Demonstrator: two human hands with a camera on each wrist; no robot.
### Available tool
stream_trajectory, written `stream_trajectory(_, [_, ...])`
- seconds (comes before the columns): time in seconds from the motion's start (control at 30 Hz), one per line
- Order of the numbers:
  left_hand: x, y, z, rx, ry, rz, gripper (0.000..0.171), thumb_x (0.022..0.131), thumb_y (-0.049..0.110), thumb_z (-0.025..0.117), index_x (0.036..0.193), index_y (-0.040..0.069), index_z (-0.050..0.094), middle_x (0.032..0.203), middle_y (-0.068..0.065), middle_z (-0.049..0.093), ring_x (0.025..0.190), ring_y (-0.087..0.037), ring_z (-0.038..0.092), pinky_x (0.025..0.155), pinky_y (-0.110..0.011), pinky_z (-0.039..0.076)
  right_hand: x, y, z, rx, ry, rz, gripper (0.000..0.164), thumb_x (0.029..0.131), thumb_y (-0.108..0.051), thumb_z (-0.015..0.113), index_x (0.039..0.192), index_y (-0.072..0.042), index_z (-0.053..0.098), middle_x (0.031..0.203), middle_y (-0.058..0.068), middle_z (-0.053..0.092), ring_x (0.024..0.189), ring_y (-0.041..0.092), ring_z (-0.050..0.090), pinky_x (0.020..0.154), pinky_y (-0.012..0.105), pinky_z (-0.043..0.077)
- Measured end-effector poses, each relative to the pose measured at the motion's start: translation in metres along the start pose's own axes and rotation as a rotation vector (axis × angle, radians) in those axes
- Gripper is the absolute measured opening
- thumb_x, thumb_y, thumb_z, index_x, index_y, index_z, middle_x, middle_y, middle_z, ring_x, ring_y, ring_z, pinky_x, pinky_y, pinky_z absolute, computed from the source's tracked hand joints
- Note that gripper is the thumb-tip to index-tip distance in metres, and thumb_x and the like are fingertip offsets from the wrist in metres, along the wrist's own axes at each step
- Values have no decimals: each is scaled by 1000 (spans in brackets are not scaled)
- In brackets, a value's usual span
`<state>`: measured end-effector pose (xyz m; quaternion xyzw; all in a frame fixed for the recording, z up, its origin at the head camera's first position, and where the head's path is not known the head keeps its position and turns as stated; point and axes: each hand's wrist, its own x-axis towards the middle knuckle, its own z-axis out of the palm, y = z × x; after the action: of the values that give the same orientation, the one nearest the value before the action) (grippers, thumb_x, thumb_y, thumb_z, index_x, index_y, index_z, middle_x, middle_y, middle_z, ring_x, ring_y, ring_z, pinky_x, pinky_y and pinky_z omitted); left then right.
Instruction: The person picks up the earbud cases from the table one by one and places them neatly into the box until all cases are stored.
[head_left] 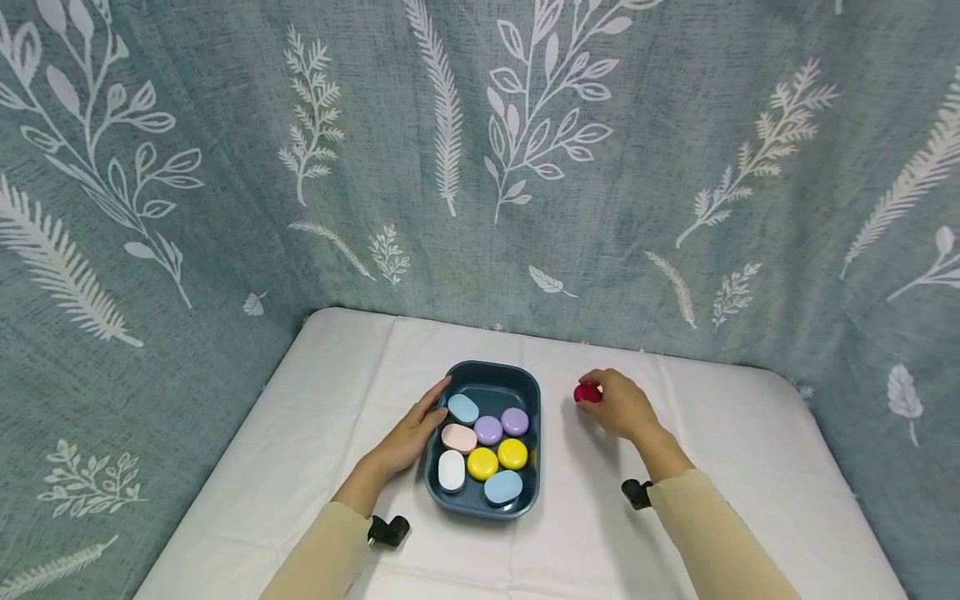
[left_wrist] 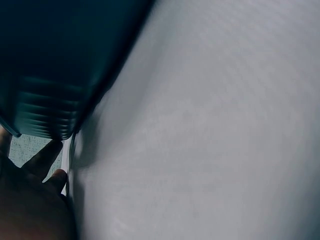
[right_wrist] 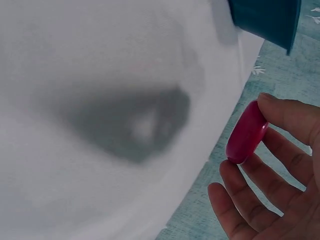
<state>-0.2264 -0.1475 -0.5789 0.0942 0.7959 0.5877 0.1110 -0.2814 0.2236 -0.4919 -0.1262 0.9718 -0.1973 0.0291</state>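
Observation:
My right hand (head_left: 624,407) pinches a glossy red rounded piece (head_left: 588,392) between thumb and fingers, in the air to the right of a dark blue tray (head_left: 538,400). The right wrist view shows this piece (right_wrist: 246,134) edge-on, its sides rounded. My left hand (head_left: 405,437) rests against the tray's left side, its fingers extended along the wall. Inside the tray lie several smooth pieces: blue ovals (head_left: 503,487), purple discs (head_left: 514,422), yellow discs (head_left: 482,463), a pink oval (head_left: 459,438) and a white oval (head_left: 452,471).
A white cloth (head_left: 330,383) covers the table under the tray. Behind and at both sides hangs a green-grey curtain (head_left: 450,250) with white leaf patterns. Black camera mounts (head_left: 388,531) sit at both wrists.

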Motion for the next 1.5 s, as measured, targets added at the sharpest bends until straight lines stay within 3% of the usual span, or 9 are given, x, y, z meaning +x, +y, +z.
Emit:
stream_trajectory(0.87, [-1, 0, 2, -31, 3, -4, 52, 110, 47, 44, 158, 55, 26, 173, 4, 21, 161, -31, 18, 127, -66, 11, 8, -65, -14, 78, -23, -54, 41, 92, -23, 80, 128, -8, 70, 121, 15, 69, 99, 29, 65, 85, 44, 58])
stream_trajectory(1.5, [0, 0, 3, -31, 3, 0, 52, 111, 44, 45, 159, 54, 27, 173, 3, 22, 161, -31, 18, 128, -65, 12, 27, -119, 8, 116, -71, -96, 41, 91, -25, 81, 128, -10, 71, 127, 14, 69, 103, 28, 66, 89, 43, 61])
